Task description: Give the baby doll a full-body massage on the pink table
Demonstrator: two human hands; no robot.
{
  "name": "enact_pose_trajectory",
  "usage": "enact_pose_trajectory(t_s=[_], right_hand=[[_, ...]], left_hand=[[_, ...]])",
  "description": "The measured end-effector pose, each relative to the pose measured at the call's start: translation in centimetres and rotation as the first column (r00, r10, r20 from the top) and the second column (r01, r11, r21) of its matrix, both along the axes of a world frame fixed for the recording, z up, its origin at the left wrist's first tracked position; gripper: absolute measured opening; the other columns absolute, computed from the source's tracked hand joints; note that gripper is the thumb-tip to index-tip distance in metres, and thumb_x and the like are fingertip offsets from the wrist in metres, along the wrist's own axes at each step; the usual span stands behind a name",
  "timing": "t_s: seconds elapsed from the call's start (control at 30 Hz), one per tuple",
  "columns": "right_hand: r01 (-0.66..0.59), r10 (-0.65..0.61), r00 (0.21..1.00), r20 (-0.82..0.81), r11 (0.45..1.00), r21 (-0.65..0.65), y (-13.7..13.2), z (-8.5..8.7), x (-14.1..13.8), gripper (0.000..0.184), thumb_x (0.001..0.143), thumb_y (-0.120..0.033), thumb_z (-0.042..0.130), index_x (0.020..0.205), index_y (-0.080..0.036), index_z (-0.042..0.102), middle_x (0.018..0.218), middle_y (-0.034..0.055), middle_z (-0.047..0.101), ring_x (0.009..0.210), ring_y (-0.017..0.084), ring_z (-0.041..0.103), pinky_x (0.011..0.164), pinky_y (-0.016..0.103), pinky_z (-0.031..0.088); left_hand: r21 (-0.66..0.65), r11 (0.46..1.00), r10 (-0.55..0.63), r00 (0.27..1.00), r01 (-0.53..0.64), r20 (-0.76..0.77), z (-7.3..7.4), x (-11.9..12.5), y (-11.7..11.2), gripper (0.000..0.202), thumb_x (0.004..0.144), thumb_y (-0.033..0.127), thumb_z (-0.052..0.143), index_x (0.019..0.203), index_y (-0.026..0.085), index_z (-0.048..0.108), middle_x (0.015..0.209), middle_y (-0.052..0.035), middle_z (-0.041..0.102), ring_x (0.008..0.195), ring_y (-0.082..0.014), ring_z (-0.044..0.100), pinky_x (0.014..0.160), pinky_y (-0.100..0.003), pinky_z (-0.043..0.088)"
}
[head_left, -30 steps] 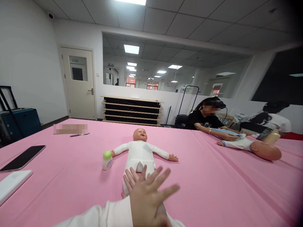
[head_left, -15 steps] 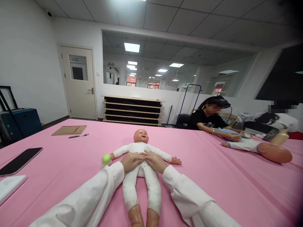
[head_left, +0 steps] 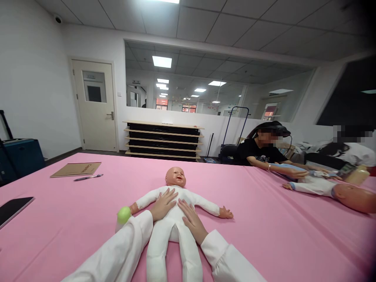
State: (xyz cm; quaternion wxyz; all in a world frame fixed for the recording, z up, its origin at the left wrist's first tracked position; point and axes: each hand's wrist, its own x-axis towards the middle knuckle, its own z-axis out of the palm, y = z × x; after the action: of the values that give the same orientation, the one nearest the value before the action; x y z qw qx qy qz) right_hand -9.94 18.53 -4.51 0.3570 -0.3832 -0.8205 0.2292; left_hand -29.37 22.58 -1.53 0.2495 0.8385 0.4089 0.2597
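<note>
A baby doll (head_left: 173, 231) with a white cloth body and vinyl head lies on its back on the pink cloth, arms spread. My left hand (head_left: 163, 204) rests flat on the doll's chest, fingers apart, and my right hand (head_left: 192, 221) lies on its other side, fingers spread, neither gripping. A small bottle with a green cap (head_left: 123, 215) stands just left of the doll's arm, next to my left sleeve, which hides most of the bottle's body. The doll's lower legs are out of view.
The pink-covered table (head_left: 258, 243) runs wide. A tan folder (head_left: 76, 169), a pen (head_left: 88, 177) and a dark tablet (head_left: 13, 209) lie at left. At right, a seated person (head_left: 260, 152) handles a second doll (head_left: 351, 197). Another person sits beyond.
My hands have spread slightly apart on the doll's chest, the fingers opening wider. The view has tilted up, so the doll sits lower and its feet have left the frame.
</note>
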Motion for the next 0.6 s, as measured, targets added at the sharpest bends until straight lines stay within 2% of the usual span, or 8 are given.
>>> enact_pose_trajectory(t_s=[0.07,0.13,0.23,0.3,0.37,0.43,0.5,0.6], right_hand=[[-0.008,0.008,1.0,0.001,1.0,0.017,-0.8,0.9,0.0,0.042,0.091,-0.041,0.036,0.131,-0.03,0.04,0.137,0.0004,0.032,0.132,0.02,0.02,0.108,0.049,0.007],[-0.056,0.056,0.998,0.016,0.998,0.027,-1.4,2.0,-0.2,0.036,0.092,-0.037,0.036,0.125,-0.031,0.047,0.133,0.0003,0.04,0.13,0.019,0.025,0.108,0.047,0.011],[-0.213,0.209,0.972,0.104,0.977,0.023,-1.2,3.9,-0.9,0.032,0.092,-0.036,0.038,0.12,-0.032,0.053,0.125,0.0005,0.049,0.127,0.019,0.031,0.108,0.045,0.014],[-0.295,0.289,0.938,0.192,0.955,0.004,-0.4,5.0,-1.4,0.034,0.092,-0.037,0.038,0.124,-0.032,0.049,0.127,0.0006,0.046,0.128,0.019,0.029,0.108,0.046,0.012],[-0.32,0.309,0.91,0.276,0.947,-0.007,0.9,5.8,-1.7,0.037,0.092,-0.039,0.037,0.128,-0.033,0.043,0.134,-0.0001,0.038,0.13,0.02,0.023,0.107,0.049,0.008],[-0.291,0.274,0.902,0.334,0.957,0.004,2.3,5.8,-1.6,0.039,0.091,-0.042,0.037,0.13,-0.034,0.04,0.138,-0.0009,0.03,0.132,0.022,0.018,0.106,0.051,0.004],[-0.223,0.198,0.91,0.365,0.975,0.026,3.6,5.2,-1.2,0.042,0.091,-0.044,0.035,0.131,-0.033,0.039,0.141,-0.0006,0.025,0.132,0.022,0.016,0.106,0.051,0.002],[-0.018,0.0,0.944,0.331,0.999,0.052,4.8,3.0,-0.2,0.048,0.092,-0.047,0.027,0.135,-0.027,0.034,0.142,0.0011,0.022,0.133,0.021,0.013,0.107,0.049,0.003]], left_hand=[[-0.022,0.991,0.13,0.99,-0.129,0.051,-0.9,0.3,0.6,0.051,0.088,0.047,0.029,0.134,0.027,0.033,0.145,-0.003,0.02,0.135,-0.022,0.01,0.106,-0.054,0.003],[-0.023,0.979,0.203,0.972,-0.201,0.121,-1.7,0.3,0.8,0.048,0.089,0.041,0.028,0.134,0.024,0.035,0.144,-0.0043,0.023,0.134,-0.0203,0.013,0.107,-0.051,0.006],[-0.018,0.981,0.192,0.963,-0.192,0.19,-2.6,0.2,1.0,0.047,0.09,0.036,0.026,0.133,0.022,0.036,0.143,-0.0045,0.026,0.134,-0.0182,0.016,0.109,-0.047,0.009],[-0.02,0.987,0.16,0.965,-0.159,0.208,-3.0,0.0,1.0,0.048,0.09,0.036,0.024,0.133,0.02,0.036,0.143,-0.0048,0.026,0.134,-0.0178,0.016,0.109,-0.046,0.01],[-0.03,0.99,0.144,0.963,-0.141,0.228,-3.3,-0.2,1.2,0.049,0.09,0.036,0.022,0.134,0.018,0.034,0.143,-0.0059,0.026,0.134,-0.0175,0.016,0.11,-0.045,0.01],[-0.044,0.99,0.14,0.961,-0.133,0.237,-3.5,-0.3,1.3,0.051,0.09,0.036,0.02,0.135,0.016,0.032,0.143,-0.0068,0.025,0.134,-0.0174,0.016,0.11,-0.044,0.01],[-0.054,0.99,0.139,0.963,-0.13,0.229,-3.5,-0.2,1.4,0.051,0.09,0.035,0.021,0.136,0.015,0.03,0.143,-0.0062,0.024,0.134,-0.0172,0.016,0.11,-0.044,0.009],[-0.052,0.989,0.147,0.967,-0.139,0.207,-3.3,0.1,1.4,0.05,0.09,0.034,0.022,0.135,0.015,0.032,0.143,-0.0052,0.025,0.134,-0.0176,0.016,0.11,-0.046,0.01]])
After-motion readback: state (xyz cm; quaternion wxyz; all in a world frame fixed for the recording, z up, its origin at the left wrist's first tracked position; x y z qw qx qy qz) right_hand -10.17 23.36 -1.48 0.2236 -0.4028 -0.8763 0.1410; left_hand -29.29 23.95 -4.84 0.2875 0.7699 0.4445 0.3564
